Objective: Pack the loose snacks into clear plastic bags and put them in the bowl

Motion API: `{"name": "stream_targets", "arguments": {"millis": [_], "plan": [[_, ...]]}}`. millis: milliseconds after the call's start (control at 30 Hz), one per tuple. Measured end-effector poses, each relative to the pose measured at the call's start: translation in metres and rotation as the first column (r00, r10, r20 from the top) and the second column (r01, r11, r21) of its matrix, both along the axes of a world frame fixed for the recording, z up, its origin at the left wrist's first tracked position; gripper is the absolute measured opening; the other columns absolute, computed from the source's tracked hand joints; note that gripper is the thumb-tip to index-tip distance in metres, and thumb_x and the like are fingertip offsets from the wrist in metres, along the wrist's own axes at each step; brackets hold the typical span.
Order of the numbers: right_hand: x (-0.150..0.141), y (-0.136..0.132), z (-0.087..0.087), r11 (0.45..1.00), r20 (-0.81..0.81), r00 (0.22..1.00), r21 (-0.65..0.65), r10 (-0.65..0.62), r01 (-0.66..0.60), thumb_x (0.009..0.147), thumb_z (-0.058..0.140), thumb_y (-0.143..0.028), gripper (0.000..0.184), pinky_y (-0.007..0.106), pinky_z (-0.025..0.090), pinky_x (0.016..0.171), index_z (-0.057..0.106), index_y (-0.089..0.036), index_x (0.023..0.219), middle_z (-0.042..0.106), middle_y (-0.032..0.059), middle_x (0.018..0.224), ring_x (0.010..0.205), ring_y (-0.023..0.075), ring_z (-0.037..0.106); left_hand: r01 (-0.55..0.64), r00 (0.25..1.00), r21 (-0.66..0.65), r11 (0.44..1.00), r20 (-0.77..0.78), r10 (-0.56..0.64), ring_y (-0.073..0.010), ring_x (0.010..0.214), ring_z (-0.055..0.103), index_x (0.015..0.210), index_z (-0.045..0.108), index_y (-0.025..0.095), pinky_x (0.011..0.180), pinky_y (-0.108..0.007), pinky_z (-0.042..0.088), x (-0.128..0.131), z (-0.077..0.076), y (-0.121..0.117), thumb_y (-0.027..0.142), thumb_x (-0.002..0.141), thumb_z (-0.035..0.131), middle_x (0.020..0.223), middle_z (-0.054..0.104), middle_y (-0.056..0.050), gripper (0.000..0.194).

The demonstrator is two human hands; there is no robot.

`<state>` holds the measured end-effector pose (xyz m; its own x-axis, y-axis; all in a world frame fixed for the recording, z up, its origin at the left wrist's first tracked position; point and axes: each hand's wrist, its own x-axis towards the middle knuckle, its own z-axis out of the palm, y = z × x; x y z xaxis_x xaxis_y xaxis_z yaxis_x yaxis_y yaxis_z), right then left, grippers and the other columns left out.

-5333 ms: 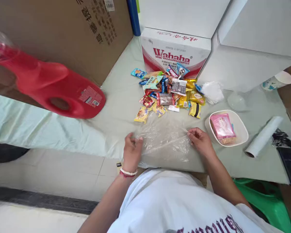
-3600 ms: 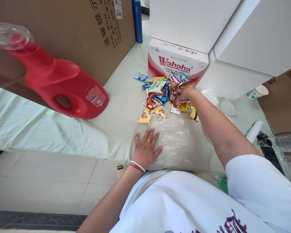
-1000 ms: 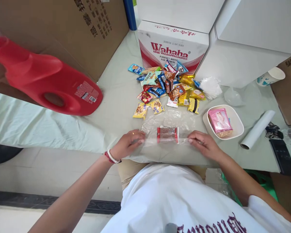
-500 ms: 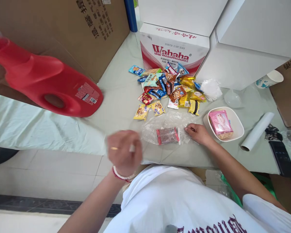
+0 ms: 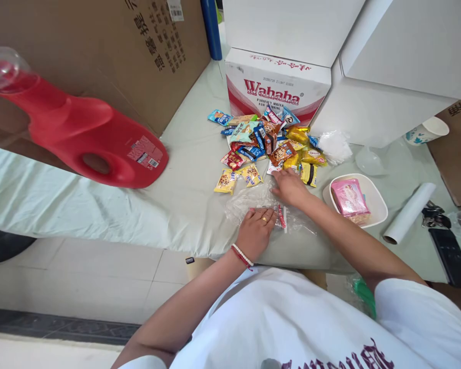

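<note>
Left hand: centre of the frame, palm down, fingers (image 5: 268, 215) straight and loosely together, resting over the packet rather than pinching it.
Red packet: under the left hand (image 5: 255, 233), mostly hidden, its red end (image 5: 281, 216) showing on the right, on crumpled clear film (image 5: 238, 205).
Right hand: just above, fingers extended and partly spread, gripping nothing visible; the right hand (image 5: 291, 188) nears a white snack wrapper (image 5: 272, 168), contact unclear.
Snack pile: upper middle, between the hands and the Wahaha box (image 5: 278, 84).
Table edge: below the film, under the left wrist.
Room leftward: tablecloth (image 5: 190, 189) stretching to the red bottle (image 5: 96, 143).
Room rightward: tight, the white tub (image 5: 377, 197) just beside the right forearm.
</note>
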<state>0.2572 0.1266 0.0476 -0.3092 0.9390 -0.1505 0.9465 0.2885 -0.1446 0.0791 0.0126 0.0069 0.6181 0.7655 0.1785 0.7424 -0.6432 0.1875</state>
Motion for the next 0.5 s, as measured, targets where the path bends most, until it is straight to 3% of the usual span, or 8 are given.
{"name": "stream_targets", "arguments": {"millis": [133, 233, 333, 433, 500], "plan": [[-0.002, 0.014, 0.003, 0.989, -0.107, 0.993, -0.145, -0.048, 0.033, 0.092, 0.062, -0.027, 0.019, 0.030, 0.040, 0.081, 0.073, -0.015, 0.102, 0.069, 0.0096, 0.088, 0.094, 0.0252, 0.059, -0.042, 0.999, 0.015, 0.999, 0.002, 0.042, -0.0239, 0.122, 0.059, 0.137, 0.061, 0.022, 0.095, -0.043, 0.044, 0.002, 0.000, -0.005, 0.019, 0.103, 0.044, 0.144, 0.064, -0.007, 0.038], [0.008, -0.003, 0.021, 0.983, -0.304, 0.947, -0.118, 0.103, -0.144, 0.093, 0.060, -0.026, 0.016, 0.027, 0.038, 0.073, 0.072, -0.017, 0.097, 0.064, 0.0063, 0.091, 0.079, 0.0177, 0.057, -0.084, 0.996, -0.002, 0.996, 0.016, 0.084, -0.0254, 0.113, 0.061, 0.137, 0.062, 0.024, 0.087, -0.044, 0.046, 0.003, 0.000, -0.006, 0.018, 0.103, 0.044, 0.144, 0.063, -0.007, 0.040], [0.012, -0.038, 0.031, 0.929, -0.357, 0.880, -0.074, 0.314, -0.361, 0.097, 0.055, -0.022, 0.015, 0.026, 0.037, 0.069, 0.069, -0.018, 0.095, 0.059, 0.0061, 0.098, 0.075, 0.0151, 0.054, -0.076, 0.994, -0.046, 0.996, 0.070, 0.079, -0.0260, 0.107, 0.063, 0.129, 0.067, 0.024, 0.089, -0.045, 0.049, 0.005, -0.005, -0.003, 0.016, 0.101, 0.046, 0.131, 0.070, -0.009, 0.036], [0.009, -0.074, 0.019, 0.909, -0.285, 0.886, -0.092, 0.366, -0.406, 0.102, 0.046, -0.020, 0.018, 0.027, 0.033, 0.062, 0.064, -0.019, 0.102, 0.057, 0.0056, 0.096, 0.068, 0.0146, 0.050, -0.027, 0.978, -0.108, 0.994, 0.203, 0.049, -0.0245, 0.105, 0.065, 0.115, 0.073, 0.022, 0.097, -0.045, 0.052, 0.001, -0.014, 0.000, 0.012, 0.098, 0.048, 0.112, 0.075, -0.010, 0.032], [0.007, -0.091, 0.003, 0.919, -0.252, 0.894, -0.046, 0.370, -0.393, 0.104, 0.043, -0.019, 0.019, 0.028, 0.033, 0.061, 0.061, -0.018, 0.109, 0.058, 0.0073, 0.100, 0.070, 0.0155, 0.050, 0.036, 0.943, -0.122, 0.992, 0.332, 0.007, -0.0229, 0.107, 0.067, 0.116, 0.073, 0.021, 0.099, -0.043, 0.053, -0.008, -0.018, -0.001, 0.007, 0.095, 0.047, 0.114, 0.074, -0.011, 0.036]]}}
